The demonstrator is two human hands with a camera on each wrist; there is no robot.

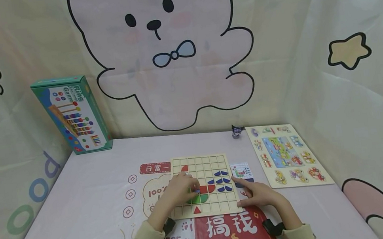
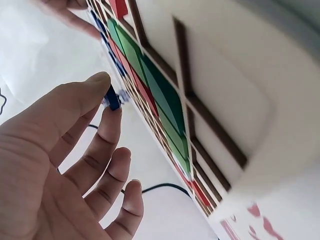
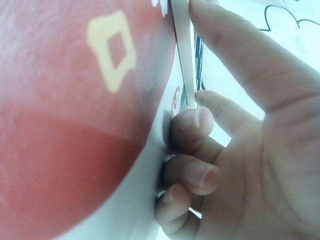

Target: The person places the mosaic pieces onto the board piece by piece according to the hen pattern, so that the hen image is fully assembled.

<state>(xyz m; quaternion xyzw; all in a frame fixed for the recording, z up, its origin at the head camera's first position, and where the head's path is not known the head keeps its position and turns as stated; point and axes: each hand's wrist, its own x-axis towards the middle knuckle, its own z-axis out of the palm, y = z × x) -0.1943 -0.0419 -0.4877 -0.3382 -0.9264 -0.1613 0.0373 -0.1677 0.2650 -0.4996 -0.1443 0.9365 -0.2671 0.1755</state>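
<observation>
My left hand [image 1: 182,186] is over the left-centre of a pale wooden grid board [image 1: 220,207]. Its thumb and index finger pinch a small dark blue piece [image 2: 114,98], while the other fingers are loosely bent. Along the board's right edge, my right hand [image 1: 261,194] rests with index finger and thumb spread apart, both tips at the edge. Its other fingers curl by the tabletop in the right wrist view. Set in the grid are blue pieces [image 1: 222,180] at right, red pieces [image 1: 209,189], green pieces [image 1: 201,199] and a red triangle [image 1: 197,210]. My left hand hides part of the grid.
A pattern card [image 1: 241,171] lies just right of the board. Further right is a picture puzzle board [image 1: 272,183], with a small dark figurine [image 1: 237,131] by its far corner. A green game box [image 1: 76,113] stands at the back left. Printed cloth [image 1: 234,234] covers the table.
</observation>
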